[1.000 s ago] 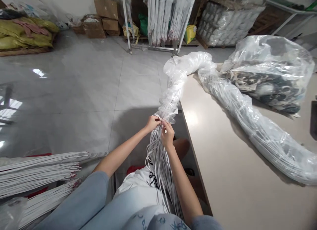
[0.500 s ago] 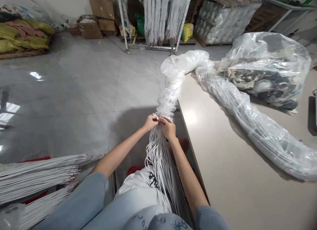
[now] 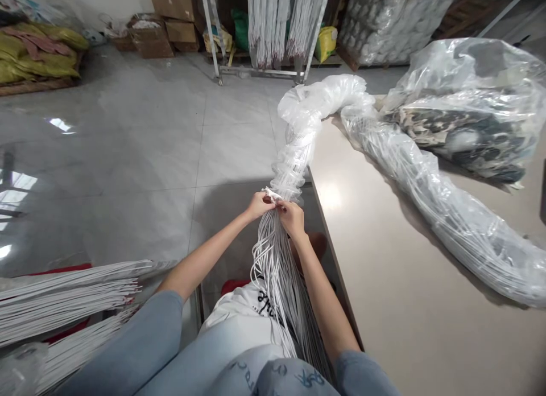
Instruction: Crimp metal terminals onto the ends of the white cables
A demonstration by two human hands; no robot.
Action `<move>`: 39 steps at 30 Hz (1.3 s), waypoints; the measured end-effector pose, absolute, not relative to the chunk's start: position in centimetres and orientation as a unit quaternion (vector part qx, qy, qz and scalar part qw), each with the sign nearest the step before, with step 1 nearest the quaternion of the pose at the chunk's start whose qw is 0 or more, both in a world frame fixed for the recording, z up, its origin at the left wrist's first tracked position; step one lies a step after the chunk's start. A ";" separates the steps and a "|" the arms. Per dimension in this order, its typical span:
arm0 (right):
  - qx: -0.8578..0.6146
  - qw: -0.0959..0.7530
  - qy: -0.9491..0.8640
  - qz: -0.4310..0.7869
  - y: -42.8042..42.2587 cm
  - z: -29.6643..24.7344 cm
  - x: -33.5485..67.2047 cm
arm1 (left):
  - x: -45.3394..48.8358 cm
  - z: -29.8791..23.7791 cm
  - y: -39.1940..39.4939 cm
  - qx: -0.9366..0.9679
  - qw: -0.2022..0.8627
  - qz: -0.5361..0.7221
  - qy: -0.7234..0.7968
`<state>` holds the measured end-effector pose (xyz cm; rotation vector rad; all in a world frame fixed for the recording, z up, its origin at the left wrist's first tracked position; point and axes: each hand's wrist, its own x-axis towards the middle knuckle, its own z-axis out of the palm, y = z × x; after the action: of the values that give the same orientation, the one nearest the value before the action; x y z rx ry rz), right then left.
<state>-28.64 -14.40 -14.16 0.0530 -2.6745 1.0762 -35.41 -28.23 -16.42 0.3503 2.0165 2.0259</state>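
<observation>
A long bundle of thin white cables (image 3: 277,254) runs from my lap up between my hands. Beyond them it is wrapped in a bunched clear plastic sleeve (image 3: 288,177), which bends over the table corner. My left hand (image 3: 258,206) is closed in a pinch at the left of the sleeve's near end, on a white strip (image 3: 272,193) that lies across the bundle. On the right side, my right hand (image 3: 292,216) is also closed, fingertips pressed together at the same strip. Fingers partly hide the strip, so whether it is a tie or the sleeve's edge is unclear.
The sleeved bundle continues across the pale table (image 3: 384,259) on my right, beside a clear bag of dark pieces (image 3: 473,134). More white cables (image 3: 68,299) lie at lower left. A metal rack (image 3: 260,71) with hanging cables stands ahead, near cardboard boxes (image 3: 153,40).
Both hands stay at the sleeve's near end, with small finger movements. More of the white strip shows above my left fingers now. The view has tipped slightly downward.
</observation>
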 end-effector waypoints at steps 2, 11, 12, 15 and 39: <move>0.002 0.134 -0.916 0.378 -14.5 -14.0 -28.8 | -35.5 -16.2 -28.2 0.126 0.134 0.697 0.693; -0.037 0.163 -0.861 0.480 -14.6 -14.7 -29.4 | -35.4 -16.0 -28.3 0.160 0.120 0.659 0.725; -0.040 0.165 -0.854 0.491 -14.6 -14.8 -29.4 | -35.4 -16.0 -28.4 0.162 0.116 0.652 0.732; -0.047 0.173 -0.834 0.522 -14.7 -15.2 -29.5 | -35.5 -16.1 -28.6 0.169 0.104 0.631 0.750; -0.081 0.140 -0.798 0.580 -15.2 -15.7 -30.1 | -36.7 -14.6 -29.4 0.270 0.154 0.583 0.751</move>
<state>-30.09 -15.16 -15.68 -0.2345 -2.3068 1.6763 -36.66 -29.37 -14.65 0.7731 2.1519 1.6711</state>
